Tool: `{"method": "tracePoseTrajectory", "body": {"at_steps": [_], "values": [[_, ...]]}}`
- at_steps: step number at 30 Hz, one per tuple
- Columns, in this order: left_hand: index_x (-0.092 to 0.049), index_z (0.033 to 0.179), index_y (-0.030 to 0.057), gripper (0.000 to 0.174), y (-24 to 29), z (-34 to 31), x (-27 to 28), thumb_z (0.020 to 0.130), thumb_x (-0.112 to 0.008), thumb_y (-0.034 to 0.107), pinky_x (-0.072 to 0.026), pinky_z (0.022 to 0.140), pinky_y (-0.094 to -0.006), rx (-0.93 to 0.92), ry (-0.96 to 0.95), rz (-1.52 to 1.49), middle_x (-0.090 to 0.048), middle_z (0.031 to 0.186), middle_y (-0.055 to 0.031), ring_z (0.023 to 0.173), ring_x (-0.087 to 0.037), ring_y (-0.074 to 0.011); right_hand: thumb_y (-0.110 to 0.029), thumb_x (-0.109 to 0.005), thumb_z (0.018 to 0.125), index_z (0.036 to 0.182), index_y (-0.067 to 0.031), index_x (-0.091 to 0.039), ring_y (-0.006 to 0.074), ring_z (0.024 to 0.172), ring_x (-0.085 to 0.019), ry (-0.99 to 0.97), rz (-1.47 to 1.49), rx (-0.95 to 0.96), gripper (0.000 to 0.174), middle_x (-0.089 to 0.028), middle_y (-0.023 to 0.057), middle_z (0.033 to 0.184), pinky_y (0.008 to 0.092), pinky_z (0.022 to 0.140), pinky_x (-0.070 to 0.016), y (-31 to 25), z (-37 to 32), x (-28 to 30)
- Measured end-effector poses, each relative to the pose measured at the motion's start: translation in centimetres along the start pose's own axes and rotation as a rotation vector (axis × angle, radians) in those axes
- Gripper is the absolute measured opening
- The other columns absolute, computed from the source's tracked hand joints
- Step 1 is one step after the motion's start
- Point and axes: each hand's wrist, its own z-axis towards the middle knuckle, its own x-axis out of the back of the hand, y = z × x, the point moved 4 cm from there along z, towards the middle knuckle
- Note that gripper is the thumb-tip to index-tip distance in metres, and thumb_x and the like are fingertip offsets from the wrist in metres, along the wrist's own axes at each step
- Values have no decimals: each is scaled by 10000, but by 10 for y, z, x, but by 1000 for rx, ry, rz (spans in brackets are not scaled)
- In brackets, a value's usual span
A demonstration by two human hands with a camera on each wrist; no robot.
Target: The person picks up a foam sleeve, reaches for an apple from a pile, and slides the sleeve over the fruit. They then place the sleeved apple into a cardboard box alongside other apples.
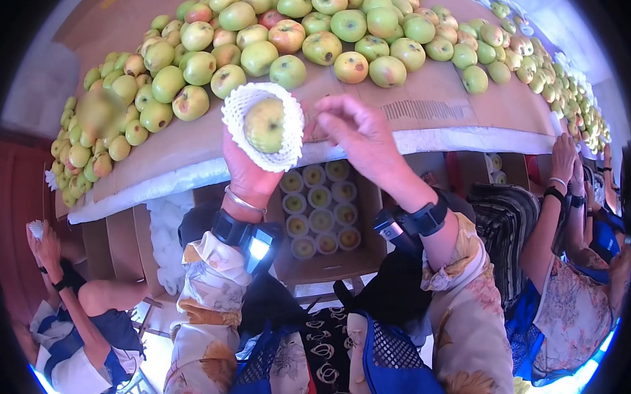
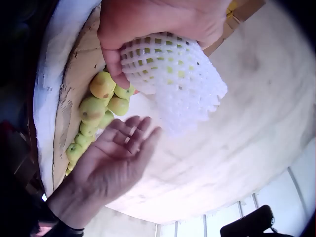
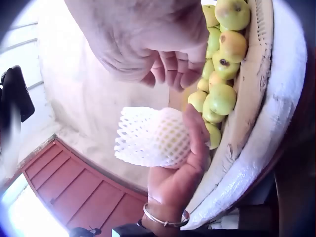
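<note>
In the head view my left hand (image 1: 247,177) grips a green-yellow apple (image 1: 264,124) that sits inside a white foam net sleeve (image 1: 291,155). The sleeve's flared open end faces up toward the head camera. From the left wrist view, the foam net (image 2: 190,98) wraps the apple's side, with fingers curled round it. My right hand (image 1: 363,136) is just to the right, apart from the sleeve and holding nothing. Its fingers look loosely bent in the right wrist view, above the netted apple (image 3: 173,140).
Loose apples (image 1: 310,37) are heaped along the cardboard-covered table (image 1: 424,117), with a white padded front edge (image 1: 183,181). Below it, a carton (image 1: 332,266) contains several netted apples in rows. White foam nets (image 1: 168,244) hang at left. Other people work on both sides.
</note>
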Motion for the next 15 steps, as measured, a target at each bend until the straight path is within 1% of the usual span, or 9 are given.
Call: {"method": "tracePoseTrajectory", "body": {"at_steps": [1,2,3,5,7,10,11,14,15], "values": [[-379,1290,68,615,0,-1,-2,854,-362,502,-332,969,-522,-52,93,54,-429,1274,-196,1199,-388,-371,-158,-542,869,1042,-21,-541,63,730,-557,-22,99,-37,221,-593,4,889,216,614,-426,2,-1,-5],[-352,1309,62,636,-3,-1,4,854,-358,506,-305,998,-507,-101,224,96,-375,1320,-206,1226,-358,-359,-170,-536,875,1038,-20,-543,64,723,-558,-46,198,-73,221,-593,4,889,215,611,-424,3,-2,-10],[-344,1315,66,638,-4,-1,1,853,-358,507,-298,1006,-498,-94,232,101,-361,1332,-205,1235,-348,-352,-182,-530,881,1034,-20,-546,66,716,-559,-72,296,-111,223,-592,4,890,215,608,-422,3,-2,-14],[-329,1327,73,644,-5,-3,-6,853,-359,508,-286,1020,-479,-82,249,111,-332,1355,-203,1253,-328,-339,-210,-540,881,1028,-43,-563,72,738,-564,-52,444,-213,224,-595,3,904,211,635,-420,8,-3,-16],[-343,1317,78,631,-7,-3,-4,854,-360,506,-306,1009,-464,-102,226,75,-349,1343,-201,1235,-354,-325,-215,-554,875,1041,-57,-566,75,764,-565,-56,588,-313,229,-598,4,913,210,652,-420,17,-1,-20],[-376,1292,90,602,-6,-3,-3,856,-360,505,-324,999,-451,-85,149,92,-401,1305,-172,1195,-401,-308,-221,-582,859,1042,-61,-572,78,775,-562,-111,739,-381,243,-605,16,918,204,666,-419,21,0,-21],[-389,1282,95,591,-6,-3,-3,857,-360,505,-329,997,-449,-72,117,108,-423,1289,-158,1180,-418,-303,-211,-583,859,1037,-51,-572,83,772,-563,-85,729,-374,240,-607,22,913,209,669,-427,21,0,-20],[-437,1233,118,548,-10,-5,6,858,-350,507,-383,935,-424,-96,273,127,-493,1213,-97,1115,-473,-267,-178,-582,859,1020,-23,-569,99,766,-567,-24,719,-347,224,-608,38,899,227,683,-451,21,1,-23],[-448,1218,126,534,-9,-5,5,858,-348,508,-399,896,-409,-95,298,191,-509,1189,-80,1088,-489,-253,-164,-580,859,1012,-14,-568,105,767,-568,-6,727,-336,214,-608,44,894,235,690,-459,21,3,-24]]}}
